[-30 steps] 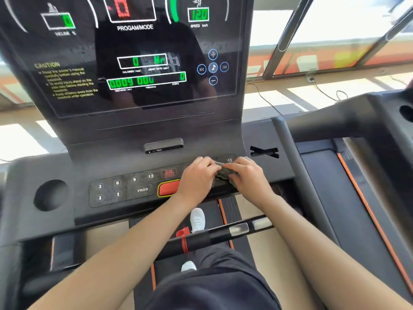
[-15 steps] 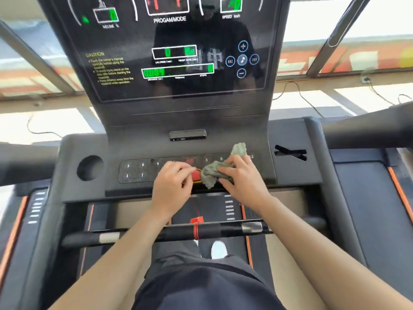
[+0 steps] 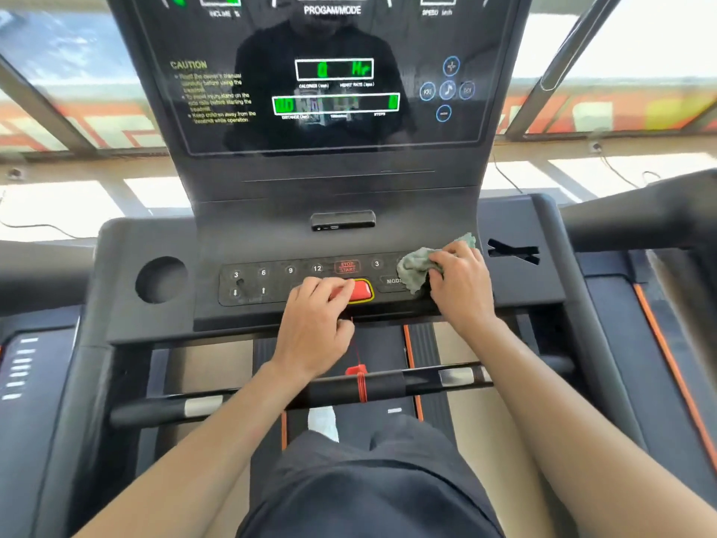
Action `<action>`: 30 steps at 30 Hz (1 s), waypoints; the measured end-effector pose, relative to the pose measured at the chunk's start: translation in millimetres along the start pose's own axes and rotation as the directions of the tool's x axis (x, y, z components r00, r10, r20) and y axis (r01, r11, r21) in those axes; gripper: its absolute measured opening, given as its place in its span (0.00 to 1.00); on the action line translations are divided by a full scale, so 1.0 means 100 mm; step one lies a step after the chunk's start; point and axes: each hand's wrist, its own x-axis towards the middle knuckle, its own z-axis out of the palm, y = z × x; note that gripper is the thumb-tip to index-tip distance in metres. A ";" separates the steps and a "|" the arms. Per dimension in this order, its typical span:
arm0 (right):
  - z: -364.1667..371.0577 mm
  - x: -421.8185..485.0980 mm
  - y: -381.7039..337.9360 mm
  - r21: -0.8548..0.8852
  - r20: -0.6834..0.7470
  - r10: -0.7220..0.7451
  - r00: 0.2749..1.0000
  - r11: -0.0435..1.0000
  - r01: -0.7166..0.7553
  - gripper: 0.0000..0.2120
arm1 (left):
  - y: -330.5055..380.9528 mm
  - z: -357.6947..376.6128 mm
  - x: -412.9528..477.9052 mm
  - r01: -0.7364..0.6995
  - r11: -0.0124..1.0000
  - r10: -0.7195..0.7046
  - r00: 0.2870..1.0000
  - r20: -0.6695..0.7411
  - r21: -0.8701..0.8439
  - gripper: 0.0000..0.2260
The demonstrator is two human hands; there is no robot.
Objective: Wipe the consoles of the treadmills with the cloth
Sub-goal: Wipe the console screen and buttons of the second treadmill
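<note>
The black treadmill console [image 3: 252, 242] fills the middle of the view, with a dark display [image 3: 333, 71] above and a strip of buttons [image 3: 271, 281] below. My right hand [image 3: 461, 285] presses a crumpled grey-green cloth [image 3: 417, 266] onto the right end of the button strip, covering the buttons there. My left hand [image 3: 314, 328] rests at the console's front edge with curled fingers lying on the red safety key [image 3: 361, 291]. Nothing is clearly held in the left hand.
A round cup holder [image 3: 161, 279] sits at the console's left, a slot [image 3: 512, 252] at its right. A black handlebar [image 3: 349, 390] with a red cord crosses below my hands. Neighbouring treadmills stand at the left [image 3: 31, 363] and at the right [image 3: 659, 304]. Windows lie beyond.
My hands have separated: the right took the cloth toward the right end of the button strip, and the left settled onto the red key. The camera has also shifted to centre the console.
</note>
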 end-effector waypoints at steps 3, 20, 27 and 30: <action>-0.06 0.24 0.03 -0.008 0.008 0.041 0.999 0.999 -0.041 0.11 | 0.08 -0.02 0.01 -0.006 0.995 -0.003 0.995 -0.097 -0.099 0.22; -0.15 0.29 0.65 0.109 0.151 -0.341 0.928 0.939 0.327 0.13 | 0.91 0.62 1.12 -0.031 0.993 0.043 0.993 0.108 -0.111 0.04; -0.15 0.12 0.50 0.210 0.198 -0.415 0.888 0.903 0.375 0.13 | 0.81 0.47 0.86 0.041 0.999 -0.037 0.991 0.125 -0.029 0.04; -0.11 0.46 0.31 0.173 0.171 -0.412 0.895 0.907 0.384 0.15 | 0.68 0.40 1.12 0.083 0.996 -0.085 0.991 0.102 0.015 0.05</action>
